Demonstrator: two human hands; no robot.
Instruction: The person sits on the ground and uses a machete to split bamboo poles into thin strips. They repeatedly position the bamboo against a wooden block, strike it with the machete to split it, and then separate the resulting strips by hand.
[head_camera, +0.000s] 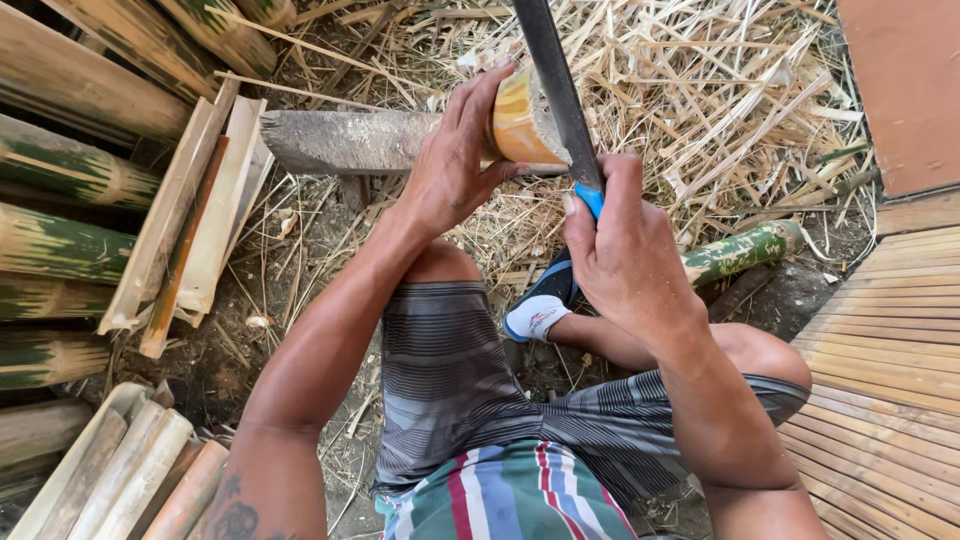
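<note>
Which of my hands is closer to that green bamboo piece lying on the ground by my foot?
Right. The right hand, gripping the blade handle, sits just left of the green bamboo piece; the left hand holds the cut bamboo section, farther away.

Blue-handled knife (588, 195), yellow-orange bamboo piece (520, 125), grey striped shorts (450, 370)

outdoor bamboo workshop | split bamboo slats (190, 220) stacked | shavings (700, 90) on dirt ground | wooden chopping block (340, 140)
</note>
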